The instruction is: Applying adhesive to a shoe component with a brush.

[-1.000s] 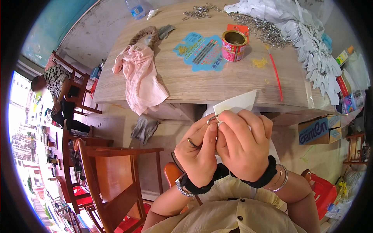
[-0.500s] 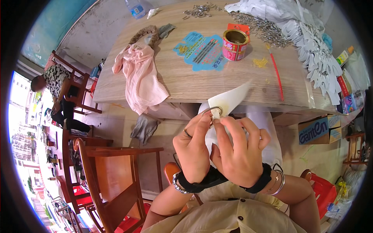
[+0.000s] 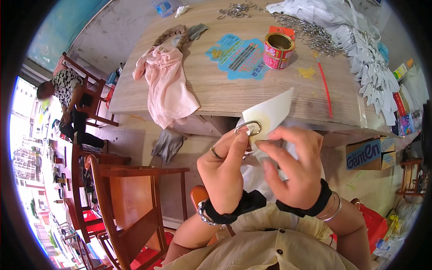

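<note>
My left hand [image 3: 223,173] is closed, its thumb and forefinger pinching a rounded metal ring [image 3: 259,128] above my lap, just off the table's near edge. Through or against the ring sits a white pointed piece [image 3: 275,108], flat like cloth or stiff sheet, with a yellowish stain near the ring. How the two are joined is hidden by my fingertips. Beside the piece, my right hand [image 3: 297,168] has its thumb and fingers apart, the fingertips close to its lower right edge. Whether they touch it I cannot tell.
On the wooden table [image 3: 216,101] stand a pink tin [image 3: 278,56], a red stick [image 3: 325,87], a pink garment [image 3: 166,85] and a blue printed sheet [image 3: 240,58]. Metal clips [image 3: 315,38] lie beside heaped white pieces [image 3: 364,72]. A wooden chair [image 3: 130,202] is at left; a person [image 3: 67,96] sits beyond.
My right hand has let go near the ring and moved right, its fingers spreading. The left hand still holds the ring, which now shows more of its loop.
</note>
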`<state>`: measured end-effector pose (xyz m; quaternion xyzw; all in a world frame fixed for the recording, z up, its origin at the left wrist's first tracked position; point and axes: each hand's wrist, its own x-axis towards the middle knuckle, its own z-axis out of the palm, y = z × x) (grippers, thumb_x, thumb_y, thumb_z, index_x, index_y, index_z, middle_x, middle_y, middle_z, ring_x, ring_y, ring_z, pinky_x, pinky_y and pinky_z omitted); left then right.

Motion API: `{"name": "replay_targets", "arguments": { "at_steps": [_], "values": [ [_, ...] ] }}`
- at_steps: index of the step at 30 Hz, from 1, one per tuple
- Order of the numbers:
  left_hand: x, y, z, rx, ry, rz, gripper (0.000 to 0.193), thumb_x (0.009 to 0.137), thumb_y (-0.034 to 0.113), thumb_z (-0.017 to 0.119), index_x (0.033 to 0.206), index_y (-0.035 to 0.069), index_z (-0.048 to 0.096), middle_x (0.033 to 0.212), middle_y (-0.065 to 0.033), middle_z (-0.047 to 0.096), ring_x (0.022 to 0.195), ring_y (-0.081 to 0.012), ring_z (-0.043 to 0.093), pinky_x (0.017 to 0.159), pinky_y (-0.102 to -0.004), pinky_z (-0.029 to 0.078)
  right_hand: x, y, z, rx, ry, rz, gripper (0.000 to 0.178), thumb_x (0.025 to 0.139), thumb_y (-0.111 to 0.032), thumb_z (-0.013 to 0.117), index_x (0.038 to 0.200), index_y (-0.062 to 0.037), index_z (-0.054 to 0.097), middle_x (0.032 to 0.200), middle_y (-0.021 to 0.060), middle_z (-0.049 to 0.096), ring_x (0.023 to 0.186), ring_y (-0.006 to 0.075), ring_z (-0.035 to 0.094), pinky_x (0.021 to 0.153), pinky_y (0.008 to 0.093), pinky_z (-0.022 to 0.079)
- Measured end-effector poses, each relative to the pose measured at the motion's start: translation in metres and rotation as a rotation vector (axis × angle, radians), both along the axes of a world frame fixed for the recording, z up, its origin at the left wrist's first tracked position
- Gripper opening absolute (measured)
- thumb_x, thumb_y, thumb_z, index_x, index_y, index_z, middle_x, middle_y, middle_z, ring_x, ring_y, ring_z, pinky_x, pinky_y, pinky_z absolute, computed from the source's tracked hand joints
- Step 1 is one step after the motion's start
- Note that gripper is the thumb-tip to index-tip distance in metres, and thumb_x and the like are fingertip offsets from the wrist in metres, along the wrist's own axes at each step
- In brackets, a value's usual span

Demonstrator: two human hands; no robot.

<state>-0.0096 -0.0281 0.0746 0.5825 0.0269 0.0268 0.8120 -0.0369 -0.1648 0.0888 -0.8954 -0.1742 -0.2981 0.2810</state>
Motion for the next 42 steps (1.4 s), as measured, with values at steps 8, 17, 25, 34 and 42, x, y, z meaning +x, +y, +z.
{"name": "replay_targets", "arguments": {
  "at_steps": [8,17,25,34,42],
  "values": [
    [-0.008,0.000,0.009,0.065,-0.147,0.000,0.017,0.091,0.006,0.063,0.099,-0.008,0.069,0.103,-0.0112,0.069,0.080,-0.0076,0.059,0.068,-0.0226,0.048,0.011,-0.005,0.013,0.368,-0.032,0.153,0.026,0.069,0.005,0.068,0.093,-0.0056,0.064,0.095,0.0098,0.062,0.073,0.0259,0.059,0.066,0.0341,0.049],
    [-0.010,-0.001,0.007,0.288,-0.247,-0.034,0.014,0.089,0.004,0.063,0.098,-0.004,0.071,0.101,-0.0121,0.071,0.070,-0.0080,0.059,0.061,-0.0234,0.048,0.022,-0.017,0.025,-0.148,-0.170,0.184,0.022,0.068,-0.013,0.069,0.090,-0.0104,0.070,0.094,0.0006,0.061,0.077,0.0168,0.057,0.064,0.0305,0.042],
    [-0.011,-0.003,0.012,0.353,-0.219,-0.036,0.013,0.088,0.005,0.064,0.096,-0.004,0.070,0.098,-0.0121,0.071,0.063,-0.0093,0.059,0.059,-0.0235,0.048,0.033,-0.027,0.031,-0.275,-0.223,0.238,0.018,0.063,-0.011,0.068,0.080,-0.0053,0.067,0.092,0.0013,0.060,0.077,0.0161,0.056,0.065,0.0307,0.040],
    [-0.010,-0.004,0.011,0.368,-0.206,-0.034,0.012,0.089,0.005,0.064,0.092,-0.005,0.070,0.096,-0.0126,0.072,0.061,-0.0098,0.058,0.058,-0.0250,0.048,0.038,-0.031,0.029,-0.341,-0.311,0.299,0.016,0.063,-0.011,0.067,0.077,-0.0034,0.064,0.094,0.0039,0.060,0.079,0.0174,0.057,0.066,0.0310,0.041],
    [-0.004,-0.004,0.002,0.336,-0.292,0.011,0.010,0.087,0.003,0.064,0.091,-0.004,0.070,0.094,-0.0125,0.071,0.061,-0.0112,0.059,0.056,-0.0241,0.048,0.033,-0.022,0.021,-0.406,-0.307,0.155,0.018,0.071,-0.013,0.067,0.086,-0.0032,0.063,0.099,0.0043,0.059,0.083,0.0199,0.056,0.069,0.0348,0.042]
  ]
}}
